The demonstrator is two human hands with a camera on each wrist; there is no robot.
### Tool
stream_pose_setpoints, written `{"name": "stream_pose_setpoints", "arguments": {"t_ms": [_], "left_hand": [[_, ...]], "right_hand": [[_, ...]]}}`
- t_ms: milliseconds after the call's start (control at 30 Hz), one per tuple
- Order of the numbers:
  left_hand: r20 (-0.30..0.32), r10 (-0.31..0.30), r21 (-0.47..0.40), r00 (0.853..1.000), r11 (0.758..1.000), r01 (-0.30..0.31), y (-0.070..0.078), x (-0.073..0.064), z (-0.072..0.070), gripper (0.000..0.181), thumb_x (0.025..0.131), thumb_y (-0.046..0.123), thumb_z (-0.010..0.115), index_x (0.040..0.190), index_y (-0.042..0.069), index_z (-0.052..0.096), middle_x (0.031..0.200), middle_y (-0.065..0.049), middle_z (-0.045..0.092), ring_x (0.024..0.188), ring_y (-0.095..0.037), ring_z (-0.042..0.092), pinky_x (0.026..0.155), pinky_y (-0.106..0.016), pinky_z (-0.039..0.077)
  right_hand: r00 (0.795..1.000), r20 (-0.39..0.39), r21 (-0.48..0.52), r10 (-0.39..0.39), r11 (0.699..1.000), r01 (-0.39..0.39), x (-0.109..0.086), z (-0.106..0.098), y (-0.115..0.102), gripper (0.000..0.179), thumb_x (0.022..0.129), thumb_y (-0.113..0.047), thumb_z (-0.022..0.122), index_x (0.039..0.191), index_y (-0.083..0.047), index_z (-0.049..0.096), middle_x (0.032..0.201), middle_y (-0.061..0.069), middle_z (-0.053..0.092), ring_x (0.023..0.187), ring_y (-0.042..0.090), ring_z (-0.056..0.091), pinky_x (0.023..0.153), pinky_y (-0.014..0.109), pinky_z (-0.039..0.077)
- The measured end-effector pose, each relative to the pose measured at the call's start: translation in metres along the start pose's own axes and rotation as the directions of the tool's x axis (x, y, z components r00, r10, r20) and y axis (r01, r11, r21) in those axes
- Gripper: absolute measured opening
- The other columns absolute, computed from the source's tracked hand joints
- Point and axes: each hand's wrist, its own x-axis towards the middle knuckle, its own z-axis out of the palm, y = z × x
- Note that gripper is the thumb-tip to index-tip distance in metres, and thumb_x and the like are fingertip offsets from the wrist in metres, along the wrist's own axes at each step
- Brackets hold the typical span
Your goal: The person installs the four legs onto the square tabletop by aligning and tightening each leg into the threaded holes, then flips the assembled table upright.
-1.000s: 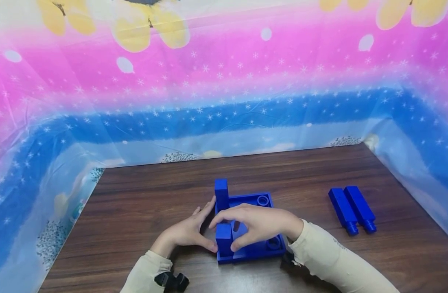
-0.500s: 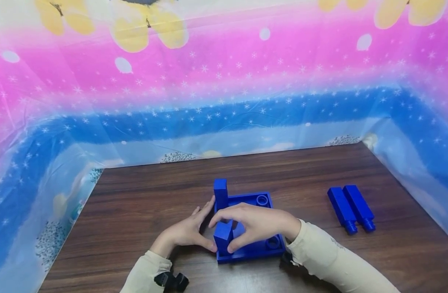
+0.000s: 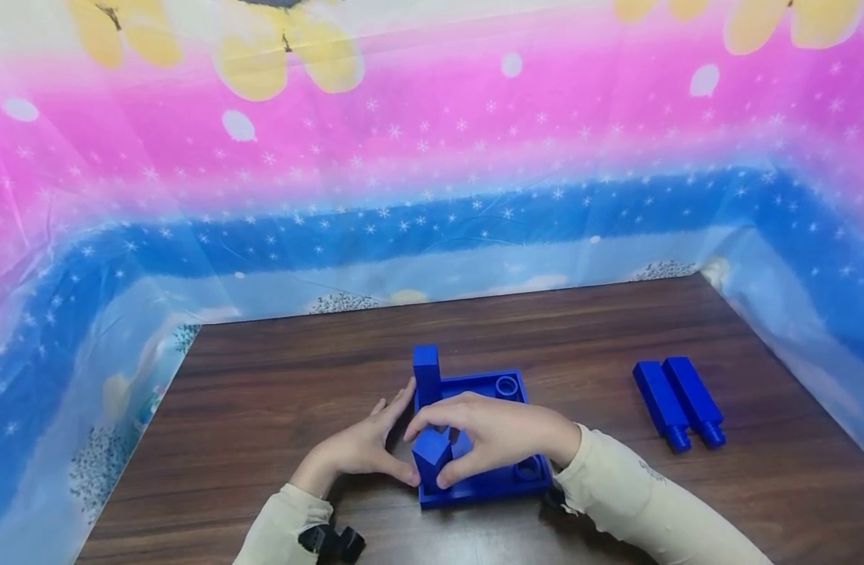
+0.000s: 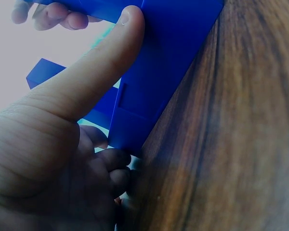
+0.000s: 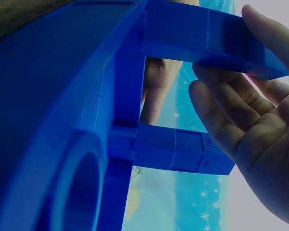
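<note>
A shallow blue plastic base (image 3: 484, 496) with raised edges lies on the table. Two square blue posts stand along its left side, a far one (image 3: 426, 373) and a near one (image 3: 432, 455). My right hand (image 3: 491, 428) pinches the near post between thumb and fingers; the post is twisted out of line with the base's edges. Along the base's left side my left hand (image 3: 364, 447) is spread, its straight thumb (image 4: 106, 60) pressing the outer wall. Its other fingers reach the far end of that side. The near post's lower end is hidden inside the base.
Round sockets sit in the base's far right corner (image 3: 506, 386) and near right corner (image 3: 527, 469). On the right of the wooden table (image 3: 276, 369) lie two more blue posts (image 3: 661, 400) with round stubs. A patterned cloth (image 3: 432, 180) walls the table in.
Gripped by my right hand, the near post has turned about its upright axis, and the right thumb has shifted slightly left. My left hand and the base have stayed put.
</note>
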Motion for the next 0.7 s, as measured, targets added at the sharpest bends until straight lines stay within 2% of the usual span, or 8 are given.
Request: {"name": "stream_pose_setpoints", "arguments": {"t_ms": [200,433,700], "left_hand": [[-0.002,-0.002,-0.001,1.0,1.0,0.002,0.0002,0.0007,-0.0003,0.141,0.068,0.058,0.096,0.166,0.048,-0.004,0.176,-0.001,-0.006,0.156,-0.046,-0.021,0.119,-0.077,-0.003],[-0.013,-0.008,0.004,1.0,1.0,0.008,0.0034,-0.0025,0.0017,0.141,0.068,0.058,0.096,0.167,0.046,-0.004,0.176,-0.001,-0.004,0.156,-0.046,-0.02,0.12,-0.075,-0.003],[-0.01,0.002,0.002,1.0,1.0,-0.002,0.0054,-0.0024,0.0014,0.141,0.069,0.057,0.096,0.167,0.044,-0.005,0.176,-0.002,-0.004,0.156,-0.046,-0.021,0.12,-0.075,-0.003]], "right_hand": [[1.0,0.003,-0.001,-0.024,1.0,0.024,-0.0001,-0.0012,0.0019,0.051,0.099,-0.02,0.077,0.144,-0.006,0.058,0.144,0.009,0.064,0.121,0.007,0.061,0.089,0.022,0.057],[1.0,-0.004,-0.011,0.008,1.0,-0.009,-0.0005,-0.0001,-0.0033,0.052,0.099,-0.023,0.078,0.144,-0.007,0.059,0.146,0.006,0.063,0.123,0.007,0.061,0.088,0.021,0.057],[1.0,-0.025,-0.063,0.008,0.998,-0.01,0.0,0.0014,-0.0024,0.052,0.098,-0.028,0.079,0.143,-0.009,0.061,0.143,0.003,0.064,0.118,0.005,0.062,0.085,0.021,0.056]]}}
